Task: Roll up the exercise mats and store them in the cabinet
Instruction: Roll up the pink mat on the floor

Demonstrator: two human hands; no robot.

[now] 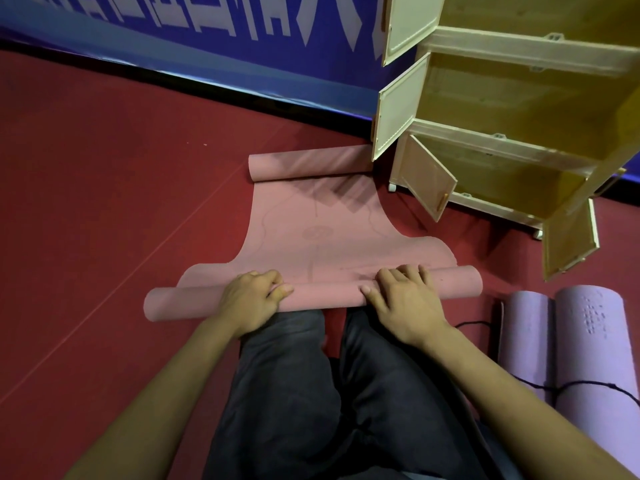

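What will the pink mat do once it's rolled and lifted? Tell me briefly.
The pink mat looks thin and floppy: its flat part ripples and its far end curls by itself. So the roll under the left hand and right hand will likely spring open if released. Once rolled, it could roll along the floor.

Both hands, left hand (252, 299) and right hand (405, 299), grip the half-rolled pink mat (322, 233) beside the open cabinet (502, 109).

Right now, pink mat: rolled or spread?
Partly rolled. Both hands grip the near roll of the pink mat; its middle lies flat, its far end curls.
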